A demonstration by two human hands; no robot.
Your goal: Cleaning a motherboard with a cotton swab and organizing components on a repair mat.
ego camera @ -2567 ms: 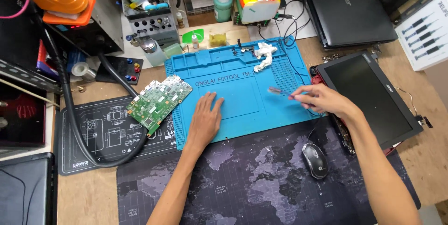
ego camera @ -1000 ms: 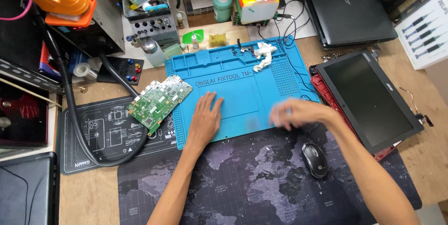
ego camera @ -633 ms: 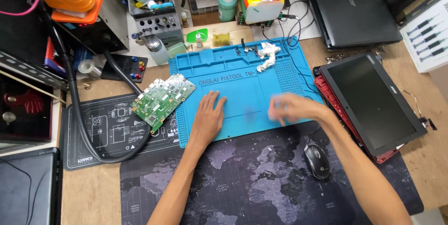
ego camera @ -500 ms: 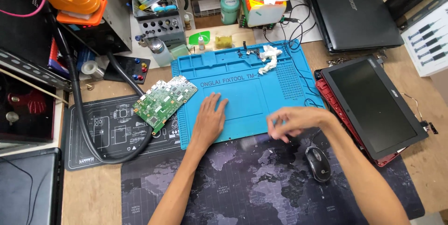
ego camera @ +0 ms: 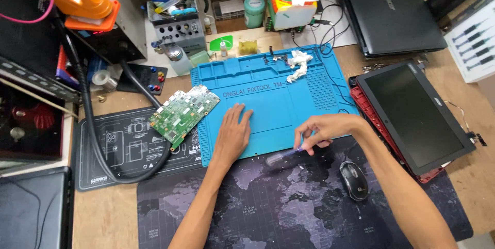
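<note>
**A:** so what's on the bench right now?

**B:** Left hand (ego camera: 233, 134) is lying flat, palm down, fingers spread out and holding nothing, on the blue silicone repair mat (ego camera: 268, 99) near its front edge. Right hand (ego camera: 322, 131) is pinched shut around a thin brush (ego camera: 284, 154); the bristle end is blurry, but it sits right at the mat's front edge, where the blue meets the dark world-map desk pad (ego camera: 289, 202).

**A:** and the board?

**B:** Green circuit board (ego camera: 183, 114) is lying tilted across the mat's left edge, half on the black printed mat (ego camera: 124, 146) next to it. Neither hand is touching it; the left one is near, just to its right.

**A:** anything else close by?

**B:** Black mouse (ego camera: 354, 180) on the map pad, just below the right forearm. A laptop screen panel (ego camera: 412, 112) sits on a red shell off the mat's right edge. A wad of white tissue (ego camera: 298, 64) is by the mat's back edge, and a thick black hose (ego camera: 103, 125) loops around the left side of the table.
</note>
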